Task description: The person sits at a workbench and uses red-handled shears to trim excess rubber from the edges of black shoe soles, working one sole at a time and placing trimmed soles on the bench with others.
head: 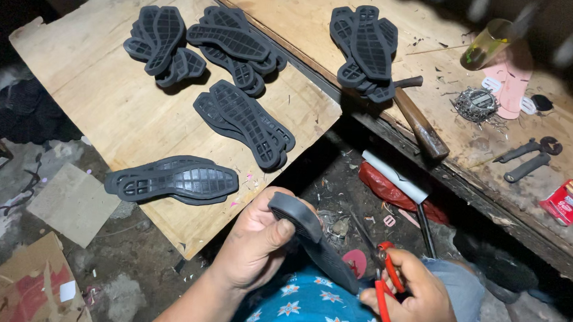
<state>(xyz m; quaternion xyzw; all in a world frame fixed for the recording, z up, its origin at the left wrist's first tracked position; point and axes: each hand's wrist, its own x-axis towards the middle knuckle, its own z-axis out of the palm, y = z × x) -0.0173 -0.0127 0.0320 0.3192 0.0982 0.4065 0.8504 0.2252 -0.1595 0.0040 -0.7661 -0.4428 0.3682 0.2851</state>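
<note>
Fingers of the left hand [255, 245] wrap tight round one end of a black sole [315, 239], held over the lap off the board's [92, 83] near corner; the right hand [417, 305] grips red scissors [385, 286], blades near the sole's far end. A slip could nick the thumb or cut the sole's edge crooked. Both wrists angle inward.

Black rubber sole [314, 242] tilted, held over lap; red-handled scissors [385, 286] at its lower end.
</note>
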